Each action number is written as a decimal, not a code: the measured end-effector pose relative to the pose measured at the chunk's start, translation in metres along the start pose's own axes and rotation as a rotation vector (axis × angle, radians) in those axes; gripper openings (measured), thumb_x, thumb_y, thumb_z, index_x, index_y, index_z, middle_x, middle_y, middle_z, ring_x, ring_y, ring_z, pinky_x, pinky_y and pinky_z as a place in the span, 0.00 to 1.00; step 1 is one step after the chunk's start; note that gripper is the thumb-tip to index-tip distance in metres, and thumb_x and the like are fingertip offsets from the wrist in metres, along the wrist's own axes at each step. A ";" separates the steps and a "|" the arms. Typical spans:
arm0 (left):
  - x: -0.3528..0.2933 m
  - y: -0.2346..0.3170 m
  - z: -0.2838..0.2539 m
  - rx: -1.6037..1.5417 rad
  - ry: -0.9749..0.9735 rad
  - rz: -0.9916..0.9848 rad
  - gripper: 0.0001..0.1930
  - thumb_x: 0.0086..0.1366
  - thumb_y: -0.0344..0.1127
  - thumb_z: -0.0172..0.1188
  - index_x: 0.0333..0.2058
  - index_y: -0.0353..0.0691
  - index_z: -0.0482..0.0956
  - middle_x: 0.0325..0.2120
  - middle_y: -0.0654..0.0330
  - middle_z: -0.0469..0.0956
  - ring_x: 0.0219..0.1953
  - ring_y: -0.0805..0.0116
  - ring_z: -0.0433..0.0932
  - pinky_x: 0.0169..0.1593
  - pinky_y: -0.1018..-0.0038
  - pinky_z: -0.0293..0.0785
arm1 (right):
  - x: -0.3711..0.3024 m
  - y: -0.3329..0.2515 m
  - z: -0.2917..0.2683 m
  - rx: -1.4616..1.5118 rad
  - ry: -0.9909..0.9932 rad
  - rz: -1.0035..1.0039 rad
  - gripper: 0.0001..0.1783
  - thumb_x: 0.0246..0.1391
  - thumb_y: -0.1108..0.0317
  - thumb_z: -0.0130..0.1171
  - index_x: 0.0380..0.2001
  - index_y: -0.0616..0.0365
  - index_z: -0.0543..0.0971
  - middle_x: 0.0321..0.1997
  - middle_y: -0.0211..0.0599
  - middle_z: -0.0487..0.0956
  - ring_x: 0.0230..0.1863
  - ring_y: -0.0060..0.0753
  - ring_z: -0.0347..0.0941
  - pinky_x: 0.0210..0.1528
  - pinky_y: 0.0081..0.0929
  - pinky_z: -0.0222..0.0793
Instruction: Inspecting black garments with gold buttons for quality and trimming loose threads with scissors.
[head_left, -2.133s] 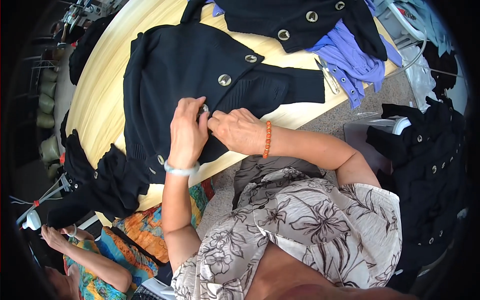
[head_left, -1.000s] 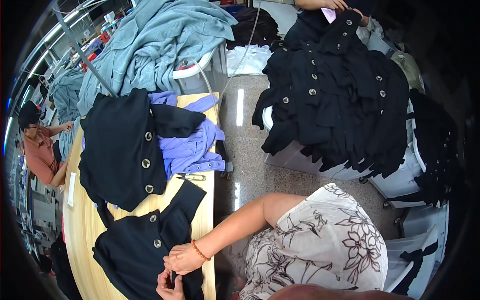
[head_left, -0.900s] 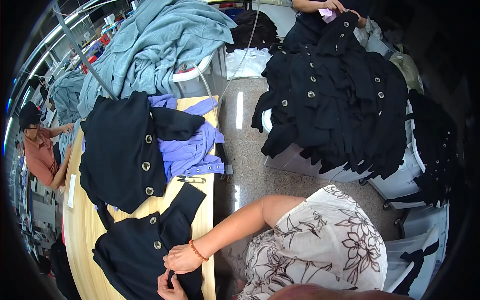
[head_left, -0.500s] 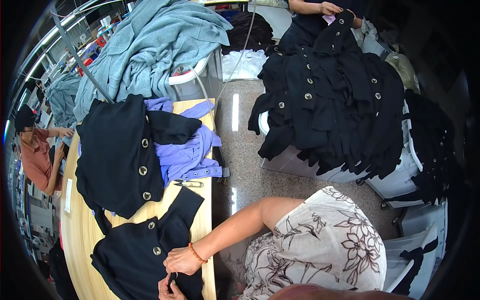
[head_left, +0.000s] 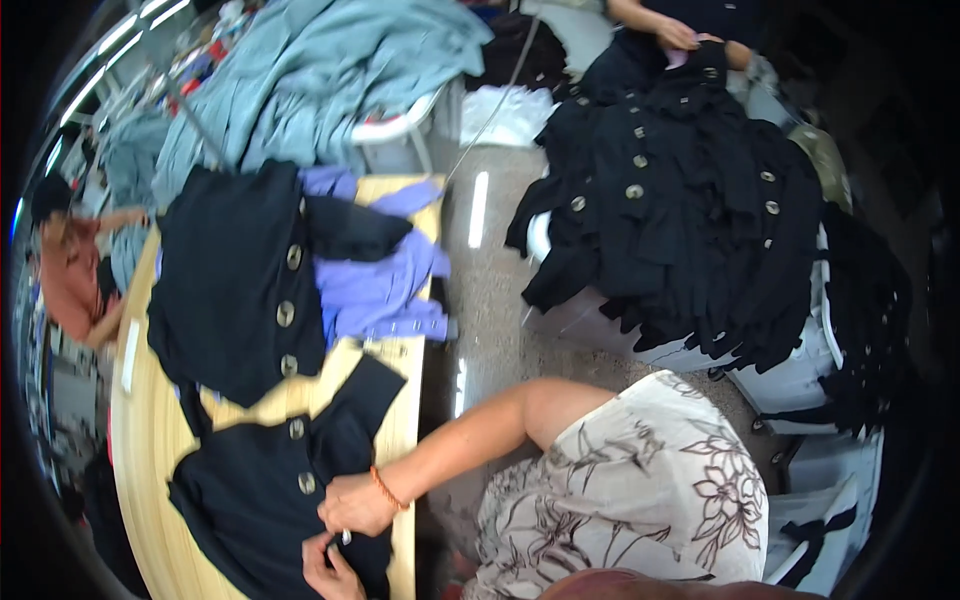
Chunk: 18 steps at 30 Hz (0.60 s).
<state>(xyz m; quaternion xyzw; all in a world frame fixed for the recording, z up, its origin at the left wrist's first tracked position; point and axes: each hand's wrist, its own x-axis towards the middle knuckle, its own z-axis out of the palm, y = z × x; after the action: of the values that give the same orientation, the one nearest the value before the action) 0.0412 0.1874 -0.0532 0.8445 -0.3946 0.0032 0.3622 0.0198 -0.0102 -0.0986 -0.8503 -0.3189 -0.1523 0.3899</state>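
Note:
A black knitted cardigan [head_left: 245, 495] lies on the wooden table in front of me, with large round buttons down its front. My right hand [head_left: 357, 503], a beaded bracelet at its wrist, is closed on the cardigan's front edge. Just below it, my left hand [head_left: 332, 570] pinches the same edge with bent fingers. Between the two hands a pale, shiny button [head_left: 346, 537] shows, and the fingertips around it are partly hidden. Farther up the table rests a pile of black cardigans [head_left: 235, 285] on top of purple garments [head_left: 375, 285].
Grey-blue knitwear [head_left: 330, 80] is heaped over a white bin at the far left. Across the aisle, black cardigans [head_left: 670, 220] cover a large bin, where a co-worker's hand [head_left: 678, 35] holds one. Another person [head_left: 75, 260] works left of the table [head_left: 405, 430].
The view has shifted slightly and blurred. My hands stay at the cardigan's front edge, and a pale button now shows between them. The co-worker's hands at the far bin have moved a little.

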 end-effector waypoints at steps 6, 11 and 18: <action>0.038 0.026 0.011 -0.108 -0.126 -0.193 0.07 0.56 0.19 0.50 0.33 0.31 0.75 0.29 0.51 0.74 0.31 0.56 0.74 0.39 0.70 0.71 | -0.011 0.007 -0.030 -0.019 -0.104 0.057 0.07 0.45 0.66 0.58 0.25 0.57 0.80 0.29 0.41 0.79 0.32 0.46 0.78 0.31 0.38 0.74; 0.024 0.013 -0.001 -0.011 -0.045 -0.181 0.04 0.56 0.21 0.56 0.31 0.31 0.75 0.27 0.53 0.74 0.32 0.59 0.74 0.41 0.70 0.71 | 0.001 -0.004 -0.022 0.056 -0.081 0.199 0.14 0.49 0.58 0.59 0.31 0.58 0.79 0.28 0.44 0.80 0.34 0.47 0.79 0.34 0.42 0.75; 0.012 0.015 0.005 0.061 -0.003 -0.381 0.06 0.60 0.29 0.66 0.29 0.32 0.79 0.24 0.59 0.78 0.29 0.70 0.75 0.36 0.73 0.73 | -0.035 0.012 -0.040 -0.211 -0.069 0.302 0.10 0.36 0.63 0.64 0.17 0.60 0.80 0.20 0.44 0.79 0.28 0.48 0.79 0.28 0.40 0.70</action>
<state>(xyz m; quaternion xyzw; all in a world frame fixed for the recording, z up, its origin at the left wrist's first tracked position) 0.0385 0.1700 -0.0442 0.9144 -0.2280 -0.0547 0.3300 0.0011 -0.0614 -0.0965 -0.9294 -0.1832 -0.0952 0.3059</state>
